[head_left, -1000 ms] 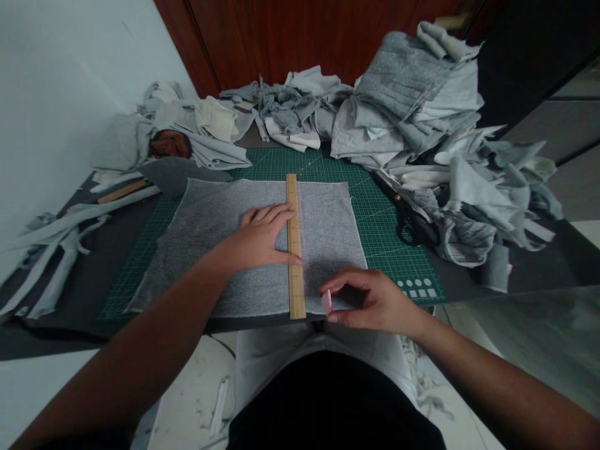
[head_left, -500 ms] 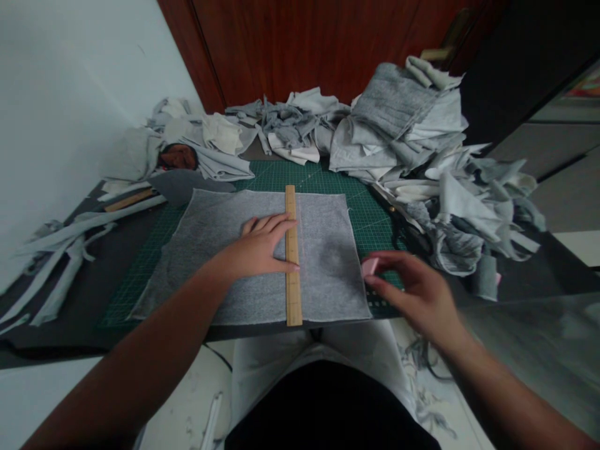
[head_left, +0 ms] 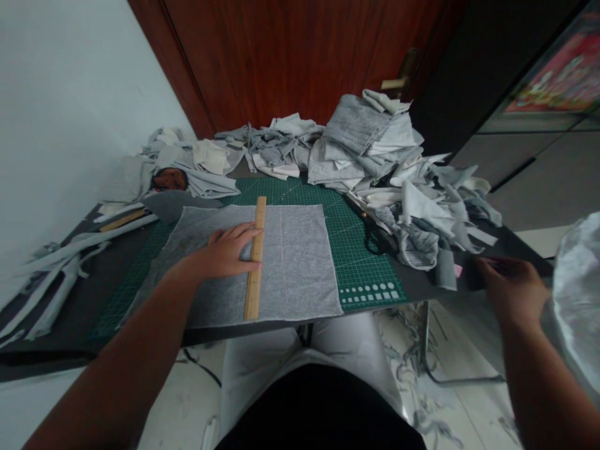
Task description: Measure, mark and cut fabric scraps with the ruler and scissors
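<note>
A grey cloth piece (head_left: 300, 269) lies flat, with a faint pinkish line running down it. Across it, left of that line and slightly tilted, rests a wooden ruler (head_left: 255, 265). My left hand (head_left: 229, 251) is spread flat over the cloth, its fingertips and thumb touching the ruler. Far to the right, my right hand (head_left: 518, 290) is at the table's end with its fingers curled round something dark, blurred and partly hidden. A small pink piece (head_left: 458, 270) lies beside a grey cloth roll (head_left: 446, 269), left of that hand.
Under the cloth is a green cutting mat (head_left: 356, 265). Black-handled scissors (head_left: 375, 234) lie at the mat's right side. Heaped fabric scraps (head_left: 365, 137) line the back and right. Cloth strips (head_left: 65, 269) lie at left. A translucent plastic bag (head_left: 579, 294) hangs at far right.
My right hand, which held a pink piece beside the cloth, has moved right to the table's end. The ruler has slid left from the line and tilted under my left hand. The view has shifted right.
</note>
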`<state>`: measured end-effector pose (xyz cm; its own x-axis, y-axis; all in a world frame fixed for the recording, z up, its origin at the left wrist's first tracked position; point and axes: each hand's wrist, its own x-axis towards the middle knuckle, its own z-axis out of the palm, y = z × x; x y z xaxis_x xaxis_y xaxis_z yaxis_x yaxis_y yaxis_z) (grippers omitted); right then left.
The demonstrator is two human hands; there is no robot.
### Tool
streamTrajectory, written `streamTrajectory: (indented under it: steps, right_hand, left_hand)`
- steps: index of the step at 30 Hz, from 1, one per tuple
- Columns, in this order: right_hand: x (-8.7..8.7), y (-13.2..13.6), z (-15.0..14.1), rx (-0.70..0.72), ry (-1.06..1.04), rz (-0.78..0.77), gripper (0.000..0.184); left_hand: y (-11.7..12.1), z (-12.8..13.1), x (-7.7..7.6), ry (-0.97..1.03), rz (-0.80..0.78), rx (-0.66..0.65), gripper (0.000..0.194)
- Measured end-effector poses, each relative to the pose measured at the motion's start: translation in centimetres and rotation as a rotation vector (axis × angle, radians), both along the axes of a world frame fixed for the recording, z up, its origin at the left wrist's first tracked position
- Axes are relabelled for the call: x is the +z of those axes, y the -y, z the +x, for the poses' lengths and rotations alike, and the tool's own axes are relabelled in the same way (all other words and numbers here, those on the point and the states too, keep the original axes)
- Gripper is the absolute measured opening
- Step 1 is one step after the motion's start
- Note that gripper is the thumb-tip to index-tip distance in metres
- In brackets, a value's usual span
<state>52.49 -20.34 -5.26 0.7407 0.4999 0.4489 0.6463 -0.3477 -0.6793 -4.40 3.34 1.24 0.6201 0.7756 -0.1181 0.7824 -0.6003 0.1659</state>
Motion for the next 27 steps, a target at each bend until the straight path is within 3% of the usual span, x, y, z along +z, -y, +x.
streamTrajectory:
  steps: [3, 5, 8, 10, 12, 13, 14, 16, 19, 22, 27]
  right_hand:
    - [0.1, -0.3, 0.5, -0.146, -0.004, -0.173, 0.03]
    - [0.5, 0.0, 0.2, -0.077, 0.056, -0.203, 0.028]
    - [1.6, 0.6, -1.9, -0.043, 0.262, -0.098, 0.024]
    - [2.4, 0.7, -4.9, -0.002, 0.394, 0.007, 0.026]
    - [3.1, 0.1, -8.6, 0.165, 0.465, 0.052, 0.028]
    - [3.3, -0.5, -10.5, 0.353, 0.475, 0.025, 0.028]
    - [3.4, -1.3, -12.3, 0.532, 0.467, -0.035, 0.029]
    - [3.3, -3.4, -15.2, 0.703, 0.463, -0.163, 0.033]
    - [3.3, -6.6, -17.2, 0.632, 0.503, -0.401, 0.043]
    - [4.3, -8.3, -17.4, 0.545, 0.507, -0.631, 0.045]
    - [6.7, -10.1, -17.1, 0.491, 0.438, -0.817, 0.042]
  left_hand:
    - [1.1, 0.3, 0.2, 0.038, 0.051, 0.047, 0.075]
    - [2.6, 0.6, 0.5, 0.082, 0.09, 0.082, 0.066]
    - [5.9, 1.1, 0.8, 0.156, 0.109, 0.055, 0.048]
    - [8.2, 1.7, 0.7, 0.196, 0.096, 0.011, 0.038]
    - [10.2, 2.3, 0.4, 0.225, 0.074, -0.041, 0.032]
    - [11.0, 2.6, 0.3, 0.234, 0.065, -0.071, 0.031]
    - [11.7, 3.0, 0.1, 0.24, 0.06, -0.101, 0.031]
    - [12.8, 3.8, 0.0, 0.246, 0.069, -0.148, 0.031]
    - [14.2, 5.2, 0.0, 0.253, 0.095, -0.189, 0.026]
    - [16.0, 7.0, -0.1, 0.242, 0.107, -0.229, 0.021]
    - [18.6, 10.2, -1.0, 0.207, 0.143, -0.25, 0.02]
